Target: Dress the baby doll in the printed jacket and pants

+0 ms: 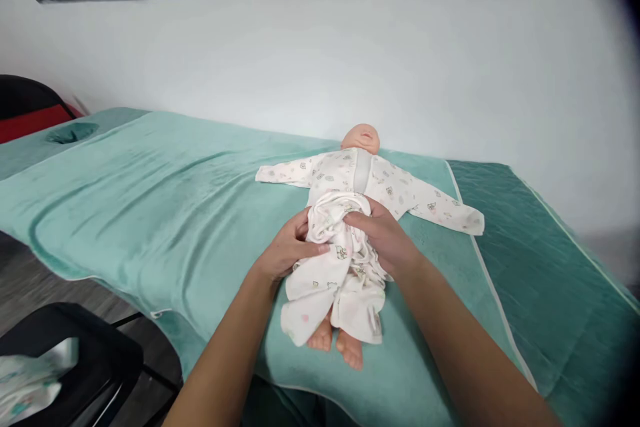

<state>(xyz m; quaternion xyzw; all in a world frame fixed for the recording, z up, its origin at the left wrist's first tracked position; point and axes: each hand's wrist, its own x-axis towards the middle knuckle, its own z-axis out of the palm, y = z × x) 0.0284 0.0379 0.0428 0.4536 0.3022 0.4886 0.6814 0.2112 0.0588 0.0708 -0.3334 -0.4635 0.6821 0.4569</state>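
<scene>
A baby doll (361, 137) lies on its back, head toward the wall and bare feet (349, 349) toward me. It wears a white printed long-sleeved top (395, 183), both sleeves spread out to the sides. White printed baby pants (315, 290) are around its legs, bunched up toward the waist. My left hand (290, 245) grips the bunched cloth at the left side, thumb on top. On the right side, my right hand (383, 233) pinches the gathered waist part between thumb and fingers. The doll's legs are mostly hidden under the cloth.
A bed with a green cover (140, 193) holds the doll and runs along the white wall (225, 60). At lower left stands a black chair (75, 327) with folded printed cloth (35, 377) on it. A black and red chair (30, 107) is at far left.
</scene>
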